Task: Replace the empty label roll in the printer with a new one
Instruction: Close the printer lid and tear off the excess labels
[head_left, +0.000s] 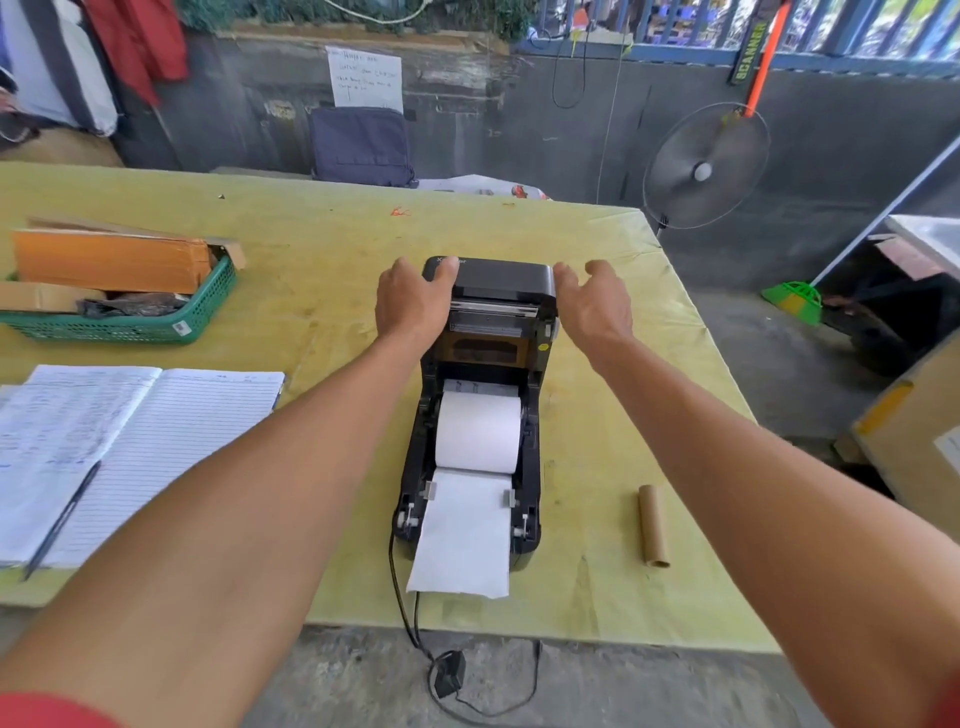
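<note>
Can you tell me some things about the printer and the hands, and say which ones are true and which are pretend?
1. The printer's lid is open. True.
2. The new paper roll sits inside the printer. True.
3. The empty cardboard tube is inside the printer. False: it lies on the table, to the right of the printer.
4. The left hand is holding the pen. False: the left hand is on the lid's left side; the pen rests on the notebook.
5. Paper sticks out of the printer's front. True.
6. The right hand is closed in a fist. False: its fingers are spread beside the lid.
</note>
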